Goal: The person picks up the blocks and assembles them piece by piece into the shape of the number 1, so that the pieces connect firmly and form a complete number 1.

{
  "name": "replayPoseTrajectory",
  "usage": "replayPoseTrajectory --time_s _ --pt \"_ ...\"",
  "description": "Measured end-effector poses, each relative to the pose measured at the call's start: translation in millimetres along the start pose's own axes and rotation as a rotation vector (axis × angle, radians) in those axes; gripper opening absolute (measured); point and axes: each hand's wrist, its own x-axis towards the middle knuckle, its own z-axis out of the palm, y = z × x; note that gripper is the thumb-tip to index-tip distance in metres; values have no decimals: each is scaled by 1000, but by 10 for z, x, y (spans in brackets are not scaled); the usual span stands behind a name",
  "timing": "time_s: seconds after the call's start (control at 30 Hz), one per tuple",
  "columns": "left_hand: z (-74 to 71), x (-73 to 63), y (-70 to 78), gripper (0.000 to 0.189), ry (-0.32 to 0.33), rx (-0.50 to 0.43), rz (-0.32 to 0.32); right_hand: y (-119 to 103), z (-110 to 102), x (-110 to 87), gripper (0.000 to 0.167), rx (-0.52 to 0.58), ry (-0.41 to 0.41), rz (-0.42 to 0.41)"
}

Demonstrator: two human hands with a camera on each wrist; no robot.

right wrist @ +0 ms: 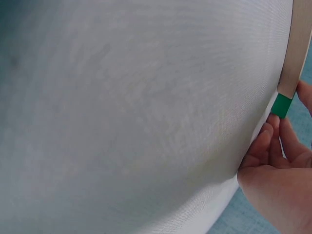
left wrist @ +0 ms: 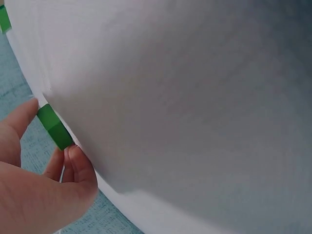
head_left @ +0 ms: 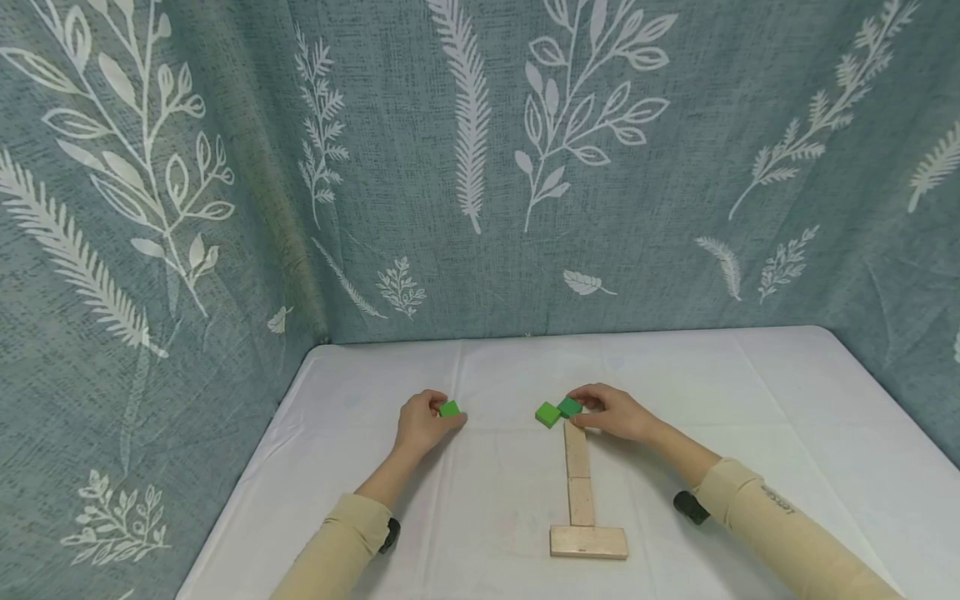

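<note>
My left hand (head_left: 424, 422) pinches a bright green block (head_left: 449, 409) between thumb and fingers, left of the wooden pieces; in the left wrist view the green block (left wrist: 54, 127) sits between the fingertips. With thumb and fingers, my right hand (head_left: 611, 412) holds a darker green block (head_left: 570, 407) at the far end of the wooden line. A second bright green block (head_left: 547, 414) lies flat just left of it, corner to corner. In the right wrist view the darker green block (right wrist: 281, 106) sits right at the end of a wooden block (right wrist: 296, 48).
Two plain wooden blocks, one farther (head_left: 576, 450) and one nearer (head_left: 581, 501), lie end to end in a line. A crosswise wooden block (head_left: 588, 542) meets their near end. White cloth (head_left: 495, 517) covers the table; a patterned blue-green curtain (head_left: 390, 167) hangs behind and at the sides.
</note>
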Motion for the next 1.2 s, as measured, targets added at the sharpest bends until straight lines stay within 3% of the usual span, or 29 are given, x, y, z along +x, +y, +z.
replayPoseTrajectory --time_s 0.8,1.2 --pt "30 11 -10 36 40 4 13 3 -3 0 45 -13 9 -5" --pt "45 -2 66 33 56 -83 -1 -9 -5 -3 45 -10 13 1"
